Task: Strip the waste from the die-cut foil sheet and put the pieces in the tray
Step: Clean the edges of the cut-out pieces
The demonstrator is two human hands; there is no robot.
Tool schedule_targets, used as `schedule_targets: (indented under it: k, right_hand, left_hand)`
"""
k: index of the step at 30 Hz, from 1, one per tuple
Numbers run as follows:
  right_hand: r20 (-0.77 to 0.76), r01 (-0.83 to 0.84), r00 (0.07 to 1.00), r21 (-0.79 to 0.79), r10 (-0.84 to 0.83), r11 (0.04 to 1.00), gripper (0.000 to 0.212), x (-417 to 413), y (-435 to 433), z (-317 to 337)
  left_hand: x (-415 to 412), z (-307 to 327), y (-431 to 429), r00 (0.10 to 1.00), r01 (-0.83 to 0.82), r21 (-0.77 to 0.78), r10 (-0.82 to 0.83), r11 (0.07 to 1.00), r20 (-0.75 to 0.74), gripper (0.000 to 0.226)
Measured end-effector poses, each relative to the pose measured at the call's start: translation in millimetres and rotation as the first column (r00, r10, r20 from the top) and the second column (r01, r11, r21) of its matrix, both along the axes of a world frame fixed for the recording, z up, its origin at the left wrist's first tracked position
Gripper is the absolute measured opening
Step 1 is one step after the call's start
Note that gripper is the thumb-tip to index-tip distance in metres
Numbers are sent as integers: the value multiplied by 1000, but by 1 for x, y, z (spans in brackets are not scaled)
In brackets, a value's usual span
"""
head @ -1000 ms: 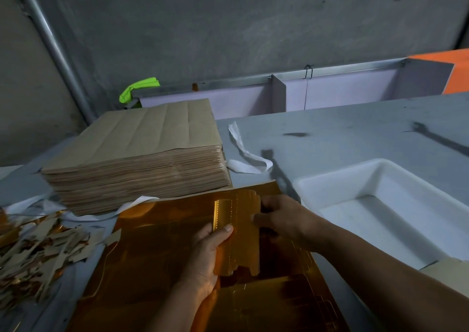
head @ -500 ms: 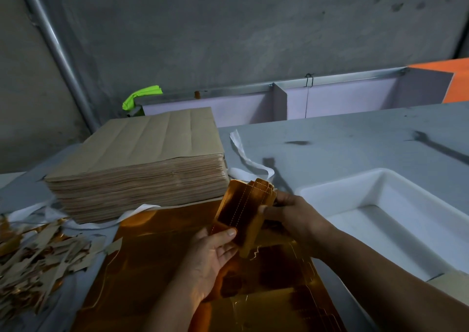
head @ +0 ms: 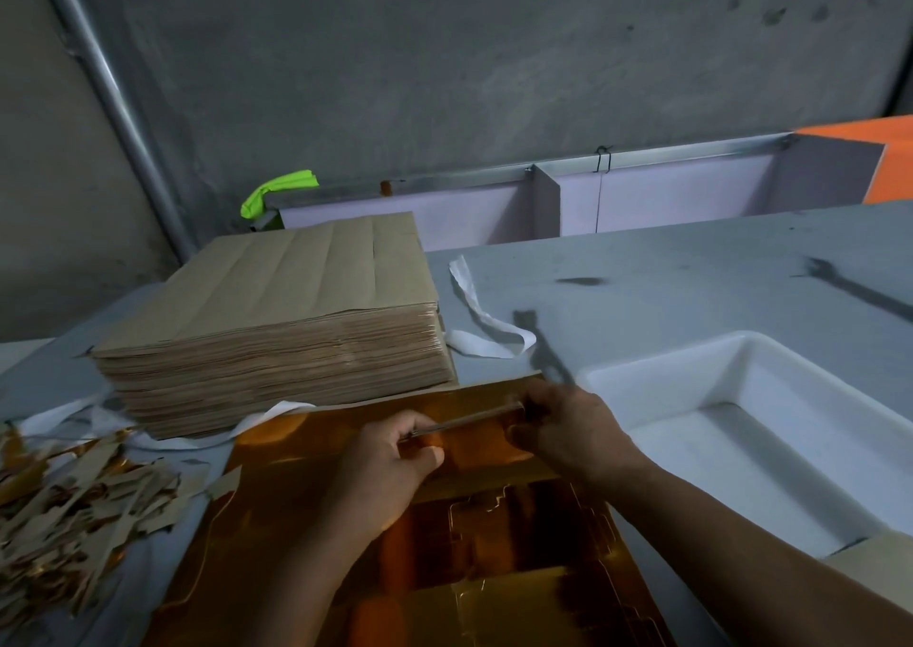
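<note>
A gold-orange die-cut foil sheet (head: 306,468) lies flat on the grey table in front of me. Both hands hold a small stack of punched-out foil pieces (head: 469,420) above it, turned edge-on so it shows as a thin line. My left hand (head: 390,468) grips its left end, my right hand (head: 568,429) pinches its right end. The white tray (head: 657,374) sits just to the right of my right hand, and nothing shows inside it.
A thick stack of brown-backed sheets (head: 276,320) stands at the back left. A heap of stripped waste scraps (head: 64,508) lies at the far left. White paper strips (head: 484,320) curl behind the foil. A tan sheet corner (head: 874,562) overlaps the tray's near edge.
The pieces, first held flat above the sheet, were lifted, tilted up, and are now edge-on between both hands. My right hand shifted slightly right toward the tray.
</note>
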State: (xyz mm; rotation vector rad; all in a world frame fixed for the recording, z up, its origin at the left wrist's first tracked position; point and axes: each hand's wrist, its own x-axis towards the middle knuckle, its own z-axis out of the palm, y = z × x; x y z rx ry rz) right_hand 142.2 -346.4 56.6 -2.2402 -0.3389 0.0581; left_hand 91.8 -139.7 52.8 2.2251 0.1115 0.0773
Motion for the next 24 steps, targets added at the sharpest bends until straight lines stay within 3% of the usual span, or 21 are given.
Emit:
schedule_targets:
  k: [4, 9, 17, 24]
  right_hand:
    - [51, -12, 999, -94, 17, 995, 41, 1, -1, -2]
    - [-35, -107, 994, -313, 101, 944, 12, 2, -2, -8]
    - [-4, -94, 995, -272, 97, 958, 13, 0, -2, -7]
    - [-53, -116, 993, -323, 105, 939, 12, 1, -2, -8]
  left_hand:
    - [5, -8, -2, 1000, 11, 31, -10, 999, -18, 17]
    - [8, -22, -4, 996, -38, -108, 28, 993, -88, 28]
    - [8, -33, -7, 981, -187, -436, 147, 880, -125, 34]
    - [7, -35, -18, 984, -173, -406, 135, 898, -119, 36]
